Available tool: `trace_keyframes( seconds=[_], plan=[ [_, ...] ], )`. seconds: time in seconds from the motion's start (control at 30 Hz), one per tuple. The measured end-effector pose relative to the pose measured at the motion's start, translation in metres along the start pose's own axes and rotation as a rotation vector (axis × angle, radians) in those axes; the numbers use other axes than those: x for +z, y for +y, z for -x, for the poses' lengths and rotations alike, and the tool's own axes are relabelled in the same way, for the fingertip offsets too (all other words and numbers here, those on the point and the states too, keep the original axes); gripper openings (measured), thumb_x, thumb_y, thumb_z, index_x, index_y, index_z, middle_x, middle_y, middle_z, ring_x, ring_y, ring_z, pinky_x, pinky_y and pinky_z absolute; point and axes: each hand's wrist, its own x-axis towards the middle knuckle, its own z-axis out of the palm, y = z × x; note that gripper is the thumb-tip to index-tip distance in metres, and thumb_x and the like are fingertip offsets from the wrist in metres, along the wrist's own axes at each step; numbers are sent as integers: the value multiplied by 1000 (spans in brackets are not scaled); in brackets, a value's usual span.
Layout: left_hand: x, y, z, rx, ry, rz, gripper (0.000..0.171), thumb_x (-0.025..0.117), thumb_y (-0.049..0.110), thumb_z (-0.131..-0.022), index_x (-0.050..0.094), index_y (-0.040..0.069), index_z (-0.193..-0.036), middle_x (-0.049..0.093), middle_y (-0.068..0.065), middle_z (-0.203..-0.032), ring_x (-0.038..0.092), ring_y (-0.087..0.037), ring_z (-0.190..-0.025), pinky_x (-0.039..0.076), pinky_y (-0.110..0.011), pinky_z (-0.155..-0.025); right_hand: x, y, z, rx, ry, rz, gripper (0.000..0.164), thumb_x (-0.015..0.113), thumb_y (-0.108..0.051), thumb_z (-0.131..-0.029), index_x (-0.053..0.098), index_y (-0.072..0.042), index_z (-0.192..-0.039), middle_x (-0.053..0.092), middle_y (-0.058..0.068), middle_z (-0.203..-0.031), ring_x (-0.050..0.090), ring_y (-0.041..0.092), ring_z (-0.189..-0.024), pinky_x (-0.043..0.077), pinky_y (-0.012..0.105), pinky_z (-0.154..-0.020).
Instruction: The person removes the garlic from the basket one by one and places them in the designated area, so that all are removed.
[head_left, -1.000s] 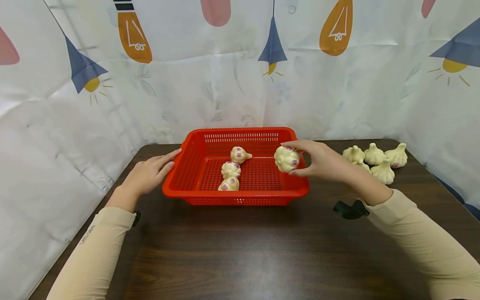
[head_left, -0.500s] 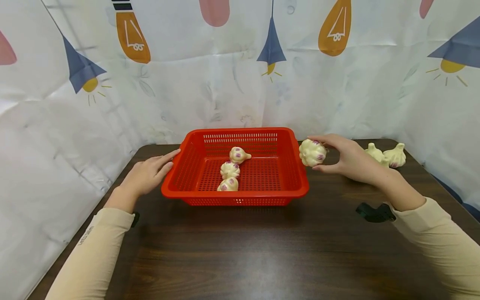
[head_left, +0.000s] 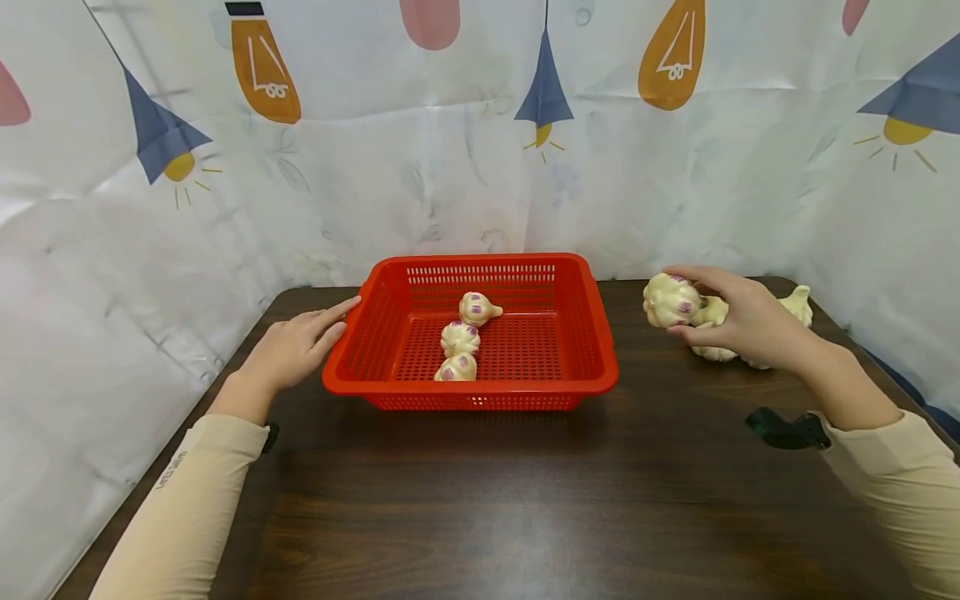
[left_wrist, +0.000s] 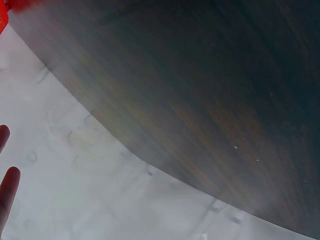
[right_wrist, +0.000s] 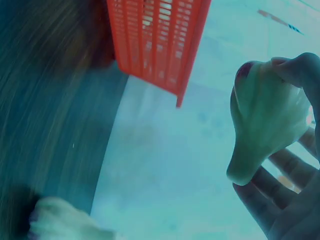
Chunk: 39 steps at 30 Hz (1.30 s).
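Observation:
My right hand point(head_left: 750, 321) pinches a garlic bulb point(head_left: 670, 300) between thumb and fingers, to the right of the red basket point(head_left: 480, 387). In the right wrist view the held garlic bulb point(right_wrist: 265, 115) shows its stem end pointing down. Three garlic bulbs lie in a column inside the basket, the middle one point(head_left: 460, 339) touching its neighbours. At the basket's left rim rests my left hand point(head_left: 296, 346), fingers extended against the edge. Only two of its fingertips point(left_wrist: 7, 192) show in the left wrist view.
Several more garlic bulbs point(head_left: 798, 305) sit at the table's back right, partly hidden behind my right hand. The dark wooden table point(head_left: 465, 492) ends at a white patterned curtain point(head_left: 450, 183) along the back and sides.
My right hand has moved right with the garlic bulb, from over the basket's right side to in front of the pile of bulbs. My left hand stays on the rim.

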Motion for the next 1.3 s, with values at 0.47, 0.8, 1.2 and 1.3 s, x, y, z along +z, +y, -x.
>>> trace_keyframes(
  seconds=[0.47,0.8,1.2,1.3],
  plan=[
    [-1,1,0,1,-3,-4,54,38,40,-111,36,23,-162,54,-25,-145,55,-45,-124,46,-65,-95,-15,30,23,78,82,-4,78,88,-2,-77,56,-9,-147,59,-7,-134,52,4,-103,38,11,-80],
    [-2,2,0,1,-1,-5,54,38,41,-111,36,23,-162,54,-25,-145,56,-46,-122,46,-65,-93,-20,60,36,55,147,-65,80,84,15,-70,56,-2,-142,48,-33,-126,47,-14,-104,38,5,-80],
    [-2,2,0,1,-6,-4,54,37,40,-111,36,22,-162,54,-25,-146,55,-46,-123,46,-65,-94,-31,84,62,271,204,-28,75,83,1,-81,45,-3,-145,57,21,-128,51,42,-112,38,27,-92],
    [-2,1,0,5,-6,-4,54,37,40,-111,36,22,-162,54,-25,-145,55,-46,-124,46,-65,-94,-35,91,69,304,206,-2,73,84,-3,-82,46,-5,-145,58,-9,-125,53,18,-108,38,31,-86]
  ],
)
